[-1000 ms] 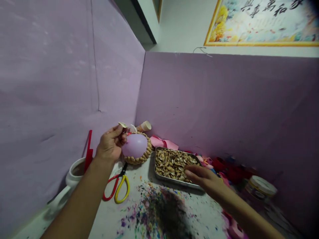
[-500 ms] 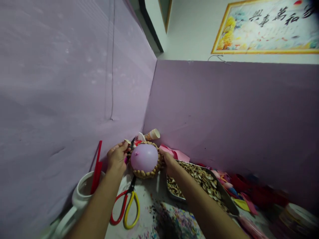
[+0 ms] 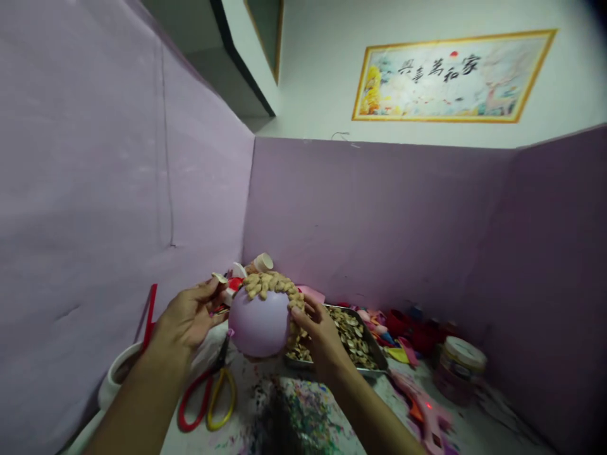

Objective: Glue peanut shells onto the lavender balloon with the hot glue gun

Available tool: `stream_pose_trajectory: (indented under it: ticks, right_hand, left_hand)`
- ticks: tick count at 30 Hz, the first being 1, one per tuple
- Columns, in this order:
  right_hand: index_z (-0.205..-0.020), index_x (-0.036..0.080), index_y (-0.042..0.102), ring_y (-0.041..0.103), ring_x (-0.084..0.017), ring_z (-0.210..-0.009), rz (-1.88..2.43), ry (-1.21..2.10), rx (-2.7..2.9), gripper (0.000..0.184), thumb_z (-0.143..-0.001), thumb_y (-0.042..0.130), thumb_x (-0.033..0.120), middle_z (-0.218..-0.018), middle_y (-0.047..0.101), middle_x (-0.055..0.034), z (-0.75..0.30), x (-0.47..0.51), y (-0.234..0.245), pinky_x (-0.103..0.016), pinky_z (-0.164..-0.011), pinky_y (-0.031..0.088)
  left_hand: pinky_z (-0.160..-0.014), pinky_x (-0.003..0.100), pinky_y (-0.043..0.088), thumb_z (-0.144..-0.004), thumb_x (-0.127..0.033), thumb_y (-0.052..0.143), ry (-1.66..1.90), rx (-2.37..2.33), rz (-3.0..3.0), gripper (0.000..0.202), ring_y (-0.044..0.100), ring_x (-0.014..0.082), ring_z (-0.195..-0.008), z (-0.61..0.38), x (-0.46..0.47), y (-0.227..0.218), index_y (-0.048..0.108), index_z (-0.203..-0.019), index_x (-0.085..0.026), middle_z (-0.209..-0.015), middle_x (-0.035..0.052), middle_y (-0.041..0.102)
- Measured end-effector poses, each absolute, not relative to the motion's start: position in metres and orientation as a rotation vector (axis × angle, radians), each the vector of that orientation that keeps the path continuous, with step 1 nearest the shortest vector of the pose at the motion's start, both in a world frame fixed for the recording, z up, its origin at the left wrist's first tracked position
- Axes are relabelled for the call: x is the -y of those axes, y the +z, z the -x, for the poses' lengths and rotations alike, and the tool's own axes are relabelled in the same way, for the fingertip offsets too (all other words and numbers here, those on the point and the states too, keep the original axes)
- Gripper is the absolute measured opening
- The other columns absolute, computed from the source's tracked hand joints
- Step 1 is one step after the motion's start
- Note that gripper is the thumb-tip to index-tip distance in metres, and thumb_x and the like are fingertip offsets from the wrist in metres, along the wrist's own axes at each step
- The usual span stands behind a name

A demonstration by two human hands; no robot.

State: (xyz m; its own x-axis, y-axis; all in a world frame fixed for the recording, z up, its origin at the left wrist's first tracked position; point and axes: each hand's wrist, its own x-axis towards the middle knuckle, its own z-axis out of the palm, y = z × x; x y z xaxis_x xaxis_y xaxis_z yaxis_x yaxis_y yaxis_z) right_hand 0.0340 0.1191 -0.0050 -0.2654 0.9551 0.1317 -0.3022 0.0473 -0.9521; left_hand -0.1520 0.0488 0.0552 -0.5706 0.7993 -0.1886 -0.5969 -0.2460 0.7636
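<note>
A pale purple balloon [image 3: 260, 323] has tan peanut shells [image 3: 268, 284] stuck in a band over its top and right side. My right hand [image 3: 322, 335] grips it from the right, thumb on the shells at its edge. To its left, my left hand [image 3: 190, 313] pinches a half peanut shell [image 3: 219, 277] between thumb and fingertips, apart from the balloon. The balloon's knot points down to the left. Behind my right hand, a metal tray [image 3: 377, 360] holds many loose shell halves. Scissors [image 3: 220, 398] with one red and one yellow handle lie below the balloon.
A white pitcher [image 3: 108, 385] with a red stick [image 3: 150, 316] stands by the left wall. Paper cups [image 3: 262, 262] lie in the back corner. To the right are a pink glue gun [image 3: 427, 407] with a red light, a lidded jar [image 3: 462, 363] and loose balloons [image 3: 374, 319].
The balloon has been turned: its knot moved from facing me to the lower left, and the shell band now shows on top. My view has swung right.
</note>
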Motion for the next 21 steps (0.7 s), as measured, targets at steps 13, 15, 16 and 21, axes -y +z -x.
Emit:
stream_pose_trajectory:
  ticks: [13,15,16,21]
  right_hand:
    - [-0.107,0.022,0.057,0.057,-0.032,-0.102,0.932,1.156,1.024,0.065,-0.048,0.079,0.039,-0.107,0.065,-0.0111,-0.148,0.001,-0.052,-0.036,-0.073,0.051]
    - [-0.106,0.022,0.056,0.059,-0.031,-0.099,0.938,1.169,0.98,0.065,-0.048,0.079,0.04,-0.108,0.065,-0.0108,-0.151,0.008,-0.059,-0.036,-0.071,0.052]
    - [-0.106,0.023,0.056,0.06,-0.031,-0.097,0.942,1.179,0.959,0.065,-0.048,0.079,0.04,-0.108,0.065,-0.0107,-0.152,0.009,-0.062,-0.036,-0.069,0.053]
    - [-0.108,0.023,0.054,0.063,-0.03,-0.09,0.958,1.177,0.942,0.066,-0.049,0.078,0.041,-0.11,0.064,-0.0117,-0.155,0.01,-0.073,-0.033,-0.064,0.054]
  left_hand:
    - [-0.054,0.028,0.05,-0.067,-0.004,0.062,1.605,-1.042,-0.475,0.009,0.055,0.0112,-0.052,0.053,0.023,0.005,0.062,-0.061,-0.011,-0.059,0.0015,0.059]
    - [-0.053,0.024,0.048,-0.062,-0.007,0.067,1.609,-1.068,-0.518,0.005,0.055,0.0106,-0.053,0.044,0.026,-0.004,0.064,-0.062,-0.011,-0.059,0.0012,0.06]
    - [-0.053,0.023,0.047,-0.059,-0.01,0.07,1.613,-1.088,-0.546,0.007,0.054,0.0105,-0.053,0.04,0.028,-0.007,0.065,-0.063,-0.01,-0.058,0.0013,0.06]
    - [-0.064,0.024,0.046,-0.05,-0.023,0.077,1.711,-1.323,-0.818,0.019,0.058,0.0155,-0.066,0.028,0.039,-0.012,0.068,-0.064,-0.015,-0.064,0.0016,0.066]
